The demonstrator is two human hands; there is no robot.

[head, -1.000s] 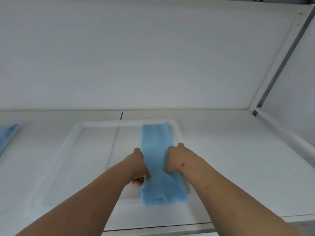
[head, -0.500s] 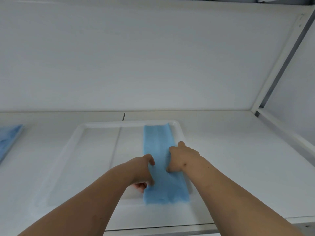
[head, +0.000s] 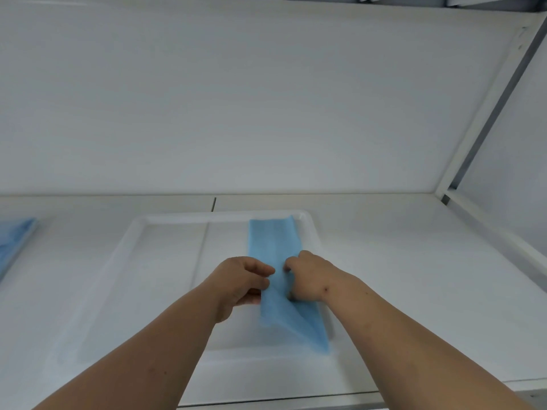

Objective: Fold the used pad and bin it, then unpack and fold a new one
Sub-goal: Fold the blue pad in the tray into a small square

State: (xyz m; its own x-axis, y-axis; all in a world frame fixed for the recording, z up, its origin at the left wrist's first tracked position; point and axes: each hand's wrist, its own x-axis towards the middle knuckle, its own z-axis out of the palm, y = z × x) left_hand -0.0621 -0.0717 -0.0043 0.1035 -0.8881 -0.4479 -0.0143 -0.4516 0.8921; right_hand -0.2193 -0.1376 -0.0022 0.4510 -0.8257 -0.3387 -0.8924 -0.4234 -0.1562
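We have a long blue pad [head: 273,241], already narrowed into a strip, lying lengthwise along the right side of a shallow white tray [head: 165,221] on the white bench [head: 399,261]. Its far end reaches the tray's back rim; its near end ends just short of the front rim.

Our left hand [head: 239,281] pinches the strip's left edge near the middle, fingers curled over it and thumb beneath, and that edge stands lifted off the tray floor. Our right hand [head: 309,275] has its fingers curled down at the right edge; they seem to press or pinch the fabric, though we cannot tell which.

The pad looks thin, light and limp, like a non-woven sheet: it drapes and creases where we lift it, and will not hold a shape by itself. We judge the edges at mid-length the best hold, so both halves stay under control, with a palm flattening each fold.

At the far left edge lies another blue sheet [head: 14,241], well apart from the tray.
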